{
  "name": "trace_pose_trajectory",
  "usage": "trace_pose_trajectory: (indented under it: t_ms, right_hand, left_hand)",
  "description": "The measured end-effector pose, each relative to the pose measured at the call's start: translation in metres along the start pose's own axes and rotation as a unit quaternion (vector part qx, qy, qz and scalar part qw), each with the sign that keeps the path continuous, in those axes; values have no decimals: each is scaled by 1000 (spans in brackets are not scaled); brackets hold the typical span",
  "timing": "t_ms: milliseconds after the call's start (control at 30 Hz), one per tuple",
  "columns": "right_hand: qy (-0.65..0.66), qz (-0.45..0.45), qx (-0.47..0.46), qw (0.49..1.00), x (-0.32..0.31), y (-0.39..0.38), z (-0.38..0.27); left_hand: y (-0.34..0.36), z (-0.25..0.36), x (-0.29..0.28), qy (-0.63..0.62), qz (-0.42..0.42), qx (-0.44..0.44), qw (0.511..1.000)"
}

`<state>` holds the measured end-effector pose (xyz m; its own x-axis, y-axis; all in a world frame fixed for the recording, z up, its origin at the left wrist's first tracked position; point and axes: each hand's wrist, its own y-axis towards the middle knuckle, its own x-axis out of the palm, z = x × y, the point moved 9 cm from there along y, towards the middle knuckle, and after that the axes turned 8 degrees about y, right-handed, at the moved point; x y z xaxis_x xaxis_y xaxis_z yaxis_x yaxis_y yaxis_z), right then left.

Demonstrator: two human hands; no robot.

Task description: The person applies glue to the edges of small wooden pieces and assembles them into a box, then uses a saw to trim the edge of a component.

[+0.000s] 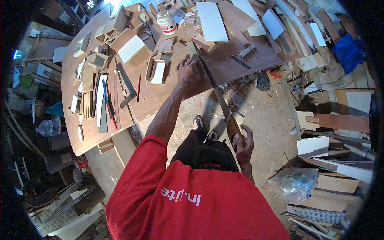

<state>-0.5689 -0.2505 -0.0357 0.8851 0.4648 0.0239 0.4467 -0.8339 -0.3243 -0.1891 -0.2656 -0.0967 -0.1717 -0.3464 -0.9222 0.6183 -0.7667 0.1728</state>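
My right hand (243, 146) is wrapped round the wooden handle (233, 127) of a handsaw. Its long dark blade (214, 82) slants up and left over the table edge, the tip lying across the wood there. My left hand (190, 71) bears down with bent fingers on a thin brown wooden board (170, 80) at the table's near edge, just left of the blade. The hand covers part of that board, and where the teeth meet the wood is hard to make out. Close to my left hand sits a small open box (156, 71) with a white inside.
The brown table (144, 106) carries small wooden boxes, a white tub (166, 23), a red pencil (139, 88), a try square (126, 86) and white panels (212, 22). Offcuts and a clear plastic bag (294, 183) lie on the right. My feet stand on the littered floor (260, 116).
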Motion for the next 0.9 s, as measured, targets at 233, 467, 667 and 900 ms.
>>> trace_pose_trajectory:
  t_ms: [233, 467, 667, 900]
  right_hand:
    - [-13, -14, -38, 999, -1, -5, 7]
    - [-51, 2, -52, 997, -1, -8, -1]
    - [-76, 1, -71, 995, 0, -7, -5]
    - [-77, -10, -54, 996, 2, -7, -6]
  left_hand:
    - [2, 12, -5, 37, -7, 39, 999]
    - [4, 17, -7, 55, -28, 48, 997]
    - [5, 18, -5, 72, -67, 39, 994]
    - [12, 5, 11, 52, -17, 92, 994]
